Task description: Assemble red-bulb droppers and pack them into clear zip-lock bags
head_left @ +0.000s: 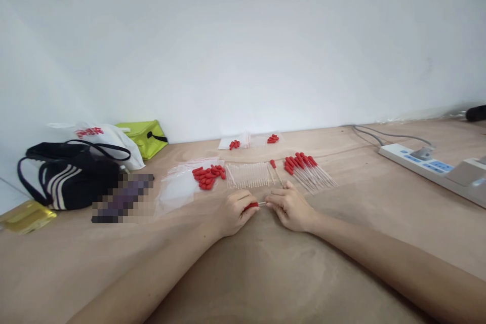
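Note:
My left hand [234, 213] is closed around a red rubber dropper bulb [251, 206]. A clear glass dropper tube [262, 204] runs from the bulb's end into the closed fingers of my right hand [291, 208]. Just beyond, one dropper with a red bulb [273, 163] lies at a slant, its tip close to my right fingers; whether they touch it I cannot tell. A row of bare glass tubes [248, 174] lies ahead of my hands. To their left is a pile of loose red bulbs [207, 178], and to their right a bunch of bulbed droppers [309, 169].
Clear plastic bags [176, 187] lie left of the bulbs. Small bags with more red bulbs [234, 145] are near the wall. A black bag [76, 177], a green bag [150, 139] and a yellow packet [28, 216] stand left. A white power strip [425, 167] lies right.

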`<state>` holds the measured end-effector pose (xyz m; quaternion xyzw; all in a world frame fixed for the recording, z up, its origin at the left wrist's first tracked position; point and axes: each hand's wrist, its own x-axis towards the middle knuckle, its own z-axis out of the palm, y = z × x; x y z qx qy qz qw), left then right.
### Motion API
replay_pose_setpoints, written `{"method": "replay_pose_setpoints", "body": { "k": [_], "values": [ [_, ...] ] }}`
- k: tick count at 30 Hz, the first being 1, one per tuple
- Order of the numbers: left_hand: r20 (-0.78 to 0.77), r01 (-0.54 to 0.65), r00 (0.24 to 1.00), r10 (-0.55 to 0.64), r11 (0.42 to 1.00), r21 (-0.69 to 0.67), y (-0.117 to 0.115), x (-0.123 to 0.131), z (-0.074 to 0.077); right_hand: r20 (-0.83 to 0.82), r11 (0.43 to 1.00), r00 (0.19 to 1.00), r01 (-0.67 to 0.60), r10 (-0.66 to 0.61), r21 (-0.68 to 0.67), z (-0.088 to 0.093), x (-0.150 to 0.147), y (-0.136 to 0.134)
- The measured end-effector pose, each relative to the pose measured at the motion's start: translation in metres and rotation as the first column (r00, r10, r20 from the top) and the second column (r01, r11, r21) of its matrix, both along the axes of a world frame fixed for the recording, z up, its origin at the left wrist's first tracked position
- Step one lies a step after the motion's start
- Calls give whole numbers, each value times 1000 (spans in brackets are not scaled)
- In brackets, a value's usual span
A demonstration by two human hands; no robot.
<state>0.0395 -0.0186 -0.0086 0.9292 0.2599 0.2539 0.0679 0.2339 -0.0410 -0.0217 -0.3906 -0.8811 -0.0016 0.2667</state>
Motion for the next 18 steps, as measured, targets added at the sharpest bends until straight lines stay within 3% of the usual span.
{"method": "replay_pose_setpoints", "body": {
  "k": [9,13,16,18],
  "values": [
    [6,14,1000,-14,1000,-6,4,2,-2,-17,999,1000,5,-6,-42,3,-7,0],
    [44,-7,999,8,1000,-13,7,0,-3,60,996,995,84,-84,7,7,-8,-2],
    [85,-104,991,102,994,15,12,-6,-3,154,982,970,186,-190,44,13,-3,2],
    [103,-250,965,241,965,78,17,-12,-3,154,950,938,313,-312,20,17,3,12]
  ]
}}
